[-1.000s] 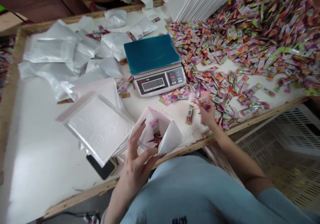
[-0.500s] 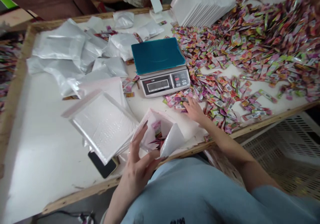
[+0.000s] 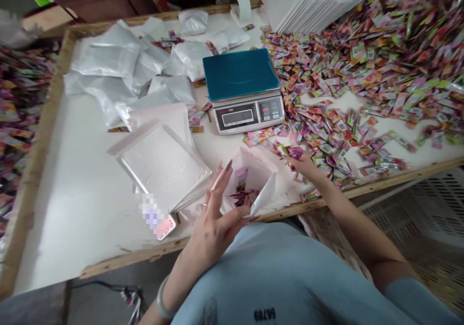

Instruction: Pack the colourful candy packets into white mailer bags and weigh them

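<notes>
Filling step, I'd say: loose packets going into a mailer. My left hand (image 3: 215, 223) is spread at the mouth of the white mailer (image 3: 264, 177), gripping its rim with thumb and fingers so it gapes. The mailer sits at the table's near edge, right in front of my shirt. A few packets (image 3: 241, 176) are inside, one pink one propped against the wall, the rest lower down; can't count them.

My right hand (image 3: 306, 167) is just right of the mailer, pinching a small bunch of packets (image 3: 295, 152), one purple and one greenish at least; the exact number is hidden. It's over the table (image 3: 68, 194), outside the mailer, beside the near fringe of the big loose pile (image 3: 366, 64).

The scale (image 3: 244, 95) stands just beyond the mailer, nothing on its blue plate. Flat mailers (image 3: 163, 163) lie to my left, bulging ones (image 3: 108, 56) behind them.

Next move, my guess: right hand goes left and drops its bunch through the gap while the left keeps the mouth wide. Main risk: the soft rim folding in and catching packets.
</notes>
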`<state>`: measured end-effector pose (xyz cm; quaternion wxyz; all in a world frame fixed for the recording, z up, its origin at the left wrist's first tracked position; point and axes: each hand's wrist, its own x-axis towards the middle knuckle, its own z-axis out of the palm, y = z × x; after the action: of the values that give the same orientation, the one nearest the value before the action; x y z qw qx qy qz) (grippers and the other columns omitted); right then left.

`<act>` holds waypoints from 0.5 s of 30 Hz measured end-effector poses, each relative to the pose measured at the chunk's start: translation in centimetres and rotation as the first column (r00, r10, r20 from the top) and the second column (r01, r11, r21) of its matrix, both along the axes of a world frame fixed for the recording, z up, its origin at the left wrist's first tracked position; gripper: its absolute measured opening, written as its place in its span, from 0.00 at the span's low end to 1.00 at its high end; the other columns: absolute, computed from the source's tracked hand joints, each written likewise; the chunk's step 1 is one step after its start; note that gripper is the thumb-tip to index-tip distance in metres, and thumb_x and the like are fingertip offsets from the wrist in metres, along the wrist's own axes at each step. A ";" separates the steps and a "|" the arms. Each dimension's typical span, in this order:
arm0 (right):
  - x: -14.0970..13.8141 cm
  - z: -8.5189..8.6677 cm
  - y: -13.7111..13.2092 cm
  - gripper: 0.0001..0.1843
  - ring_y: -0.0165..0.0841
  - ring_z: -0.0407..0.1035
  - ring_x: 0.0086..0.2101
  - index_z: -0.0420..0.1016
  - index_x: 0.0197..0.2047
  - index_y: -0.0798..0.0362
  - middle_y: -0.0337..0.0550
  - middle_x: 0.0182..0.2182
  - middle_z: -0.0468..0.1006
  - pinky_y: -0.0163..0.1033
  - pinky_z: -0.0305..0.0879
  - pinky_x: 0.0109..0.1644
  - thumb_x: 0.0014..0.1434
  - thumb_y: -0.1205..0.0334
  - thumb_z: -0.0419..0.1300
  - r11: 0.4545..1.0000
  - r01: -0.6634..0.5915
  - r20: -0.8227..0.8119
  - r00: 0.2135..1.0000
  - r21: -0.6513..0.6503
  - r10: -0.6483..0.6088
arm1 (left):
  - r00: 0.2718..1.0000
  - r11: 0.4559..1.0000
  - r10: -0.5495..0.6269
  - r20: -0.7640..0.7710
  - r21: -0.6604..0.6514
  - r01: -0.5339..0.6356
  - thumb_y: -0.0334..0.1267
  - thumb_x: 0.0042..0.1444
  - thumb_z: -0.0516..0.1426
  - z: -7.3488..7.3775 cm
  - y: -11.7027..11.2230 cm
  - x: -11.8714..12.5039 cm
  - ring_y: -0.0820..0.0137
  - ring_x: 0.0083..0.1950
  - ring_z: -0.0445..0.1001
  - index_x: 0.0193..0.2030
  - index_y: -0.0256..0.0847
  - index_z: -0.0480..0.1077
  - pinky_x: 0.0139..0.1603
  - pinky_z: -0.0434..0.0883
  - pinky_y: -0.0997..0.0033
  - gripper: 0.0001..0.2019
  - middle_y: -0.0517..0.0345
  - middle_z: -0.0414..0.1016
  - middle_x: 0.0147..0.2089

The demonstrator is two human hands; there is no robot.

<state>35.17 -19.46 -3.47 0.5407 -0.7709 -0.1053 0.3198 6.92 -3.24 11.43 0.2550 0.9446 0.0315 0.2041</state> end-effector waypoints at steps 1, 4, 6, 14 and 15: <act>0.1 0.7 -0.1 0.19 0.30 0.62 0.19 0.69 0.34 0.48 0.31 0.18 0.67 0.35 0.63 0.21 0.46 0.47 0.70 0.998 0.030 -0.076 0.997 0.063 -0.025 | 1.000 1.000 0.002 0.010 0.002 -0.002 0.23 0.62 0.61 -0.1 -0.1 -0.1 0.44 0.82 0.46 0.47 0.46 0.75 0.72 0.65 0.31 0.13 0.55 0.36 0.84; -0.1 2.3 -0.5 0.23 0.31 0.66 0.20 0.71 0.33 0.50 0.37 0.22 0.74 0.34 0.60 0.16 0.43 0.45 0.73 0.979 0.038 -0.247 0.969 0.201 0.013 | 0.999 1.000 0.004 0.038 -0.001 -0.004 0.24 0.62 0.62 -0.5 0.0 -0.4 0.45 0.81 0.48 0.49 0.46 0.75 0.71 0.66 0.33 0.13 0.54 0.37 0.84; -0.3 3.0 -0.5 0.25 0.32 0.68 0.21 0.72 0.35 0.50 0.38 0.25 0.77 0.34 0.59 0.15 0.41 0.46 0.75 0.966 0.046 -0.263 0.964 0.253 0.023 | 0.998 1.000 -0.001 0.055 -0.003 0.001 0.25 0.62 0.63 -0.8 0.1 -0.5 0.44 0.81 0.49 0.49 0.46 0.75 0.71 0.67 0.33 0.13 0.53 0.38 0.84; -1.4 2.9 0.7 0.29 0.32 0.73 0.24 0.71 0.34 0.49 0.34 0.25 0.76 0.37 0.73 0.25 0.36 0.45 0.79 0.923 0.196 -0.105 0.980 0.332 -0.170 | 0.997 1.000 0.012 0.074 0.006 -0.013 0.23 0.60 0.64 -0.5 0.4 -0.4 0.45 0.81 0.51 0.47 0.46 0.75 0.70 0.69 0.38 0.14 0.55 0.40 0.84; -1.6 3.0 0.8 0.29 0.33 0.73 0.24 0.71 0.35 0.49 0.35 0.25 0.76 0.37 0.73 0.24 0.36 0.44 0.78 0.927 0.198 -0.116 0.979 0.319 -0.169 | 0.997 1.000 0.012 0.075 0.010 -0.013 0.23 0.59 0.65 -0.4 0.3 -0.3 0.44 0.81 0.51 0.47 0.46 0.75 0.70 0.70 0.38 0.14 0.55 0.40 0.84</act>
<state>33.54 -18.62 -0.49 0.6934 -0.6617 -0.0612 0.2786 6.60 -2.93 11.04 0.2499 0.9374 0.0268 0.2412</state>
